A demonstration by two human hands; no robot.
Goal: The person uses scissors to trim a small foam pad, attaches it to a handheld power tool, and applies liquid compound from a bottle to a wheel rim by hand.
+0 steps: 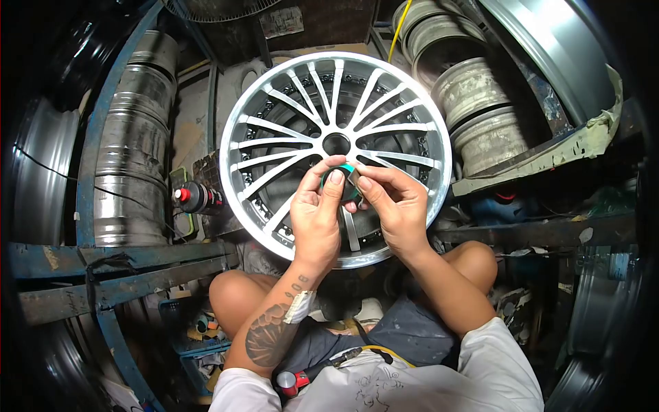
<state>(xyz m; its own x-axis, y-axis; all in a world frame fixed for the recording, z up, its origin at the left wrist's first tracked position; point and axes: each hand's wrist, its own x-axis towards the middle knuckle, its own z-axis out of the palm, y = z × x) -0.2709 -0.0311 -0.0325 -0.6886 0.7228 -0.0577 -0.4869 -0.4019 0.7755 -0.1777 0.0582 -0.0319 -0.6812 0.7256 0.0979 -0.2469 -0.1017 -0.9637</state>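
Note:
In front of my chest, both hands meet over a large silver multi-spoke wheel rim [240, 180]. My left hand [318, 218] is closed around a green ring that looks like a roll of tape [349, 167], thumb on its near side and index finger along the top. Thumb and fingers of my right hand [396, 211] pinch a small dark flat strip [354, 178] at the roll's right edge. I cannot tell whether this strip is the tape's loose end. Beneath the hands, the rim lies face up, its centre hole just beyond my fingertips.
Stacked bare rims [132, 147] fill a blue metal rack [88, 165] on the left. More dull rims [480, 113] stand at the right. A dark bottle with a red cap [199, 197] sits left of the wheel. Across my lap lies a red-and-black tool [294, 382] with a yellow hose.

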